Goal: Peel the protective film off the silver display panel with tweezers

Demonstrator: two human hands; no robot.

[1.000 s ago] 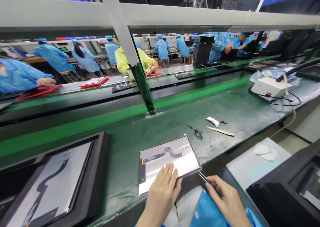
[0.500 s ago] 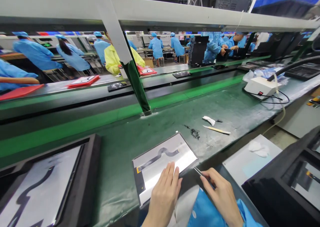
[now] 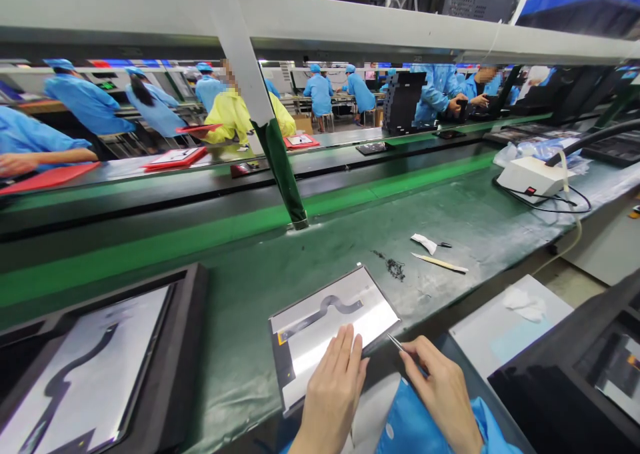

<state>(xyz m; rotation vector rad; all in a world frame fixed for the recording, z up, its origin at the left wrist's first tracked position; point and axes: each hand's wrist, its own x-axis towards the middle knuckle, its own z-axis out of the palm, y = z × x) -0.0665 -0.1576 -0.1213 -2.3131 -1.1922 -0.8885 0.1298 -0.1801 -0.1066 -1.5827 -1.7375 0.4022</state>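
Note:
An LCD panel (image 3: 345, 301) lies silver back up at the bench's front edge, its lower corner jutting past the edge. A dark flex cable (image 3: 320, 307) curves across it from an orange patch at the left. My left hand (image 3: 336, 381) rests flat on the panel's near side, fingers stretched out and together. Just off the panel's right corner, my right hand (image 3: 437, 384) pinches a pair of metal tweezers (image 3: 395, 341), tips pointing toward that corner. Dark scraps (image 3: 395, 269) lie beyond the panel, near a yellow-handled blade (image 3: 440, 263) and a white wad (image 3: 424, 243).
A black foam tray (image 3: 193, 347) with another panel stands at left. More black foam (image 3: 530, 374) is at right beside a white board (image 3: 480, 321). A white box with a switch (image 3: 530, 177) sits farther right. A post (image 3: 280, 167) rises mid-bench; co-workers sit beyond the line.
The view has swung slightly left, so the bench things appear farther right. My hands keep nearly the same pose. Across the line, a co-worker in yellow now has a red tray raised.

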